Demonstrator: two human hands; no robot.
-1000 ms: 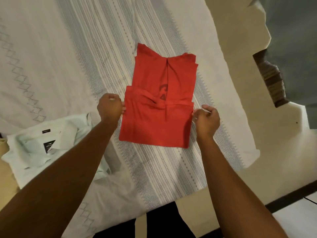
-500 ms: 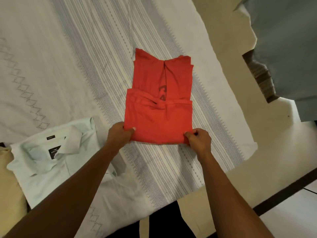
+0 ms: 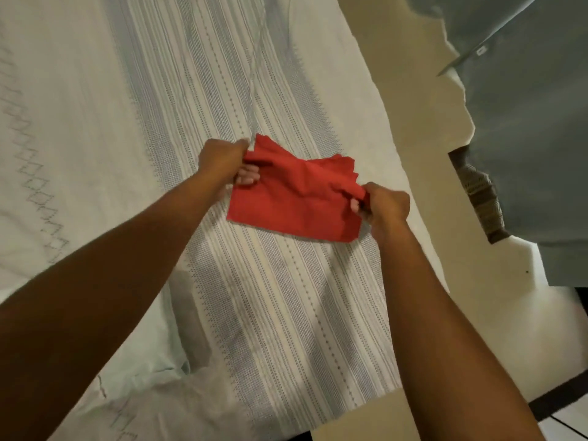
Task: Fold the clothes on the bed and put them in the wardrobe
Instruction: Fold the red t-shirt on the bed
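Gripping red shirt (image 3: 296,205) over bed (image 3: 191,74).

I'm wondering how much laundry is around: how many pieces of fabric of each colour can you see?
Red cloth: 1
Pale green cloth: 1
Blue-grey cloth: 1
Striped white bedsheet: 1
Total: 4

Grey-blue fabric (image 3: 525,122) seen at 2 o'clock, small white tag (image 3: 479,51) carried near its top edge. Brown woven piece (image 3: 480,192) partly hidden under it at 3 o'clock. Beige surface (image 3: 413,90) spread alongside. Dark strip (image 3: 553,405) laid at 5 o'clock, pale tiles (image 3: 569,428) seen beyond it.
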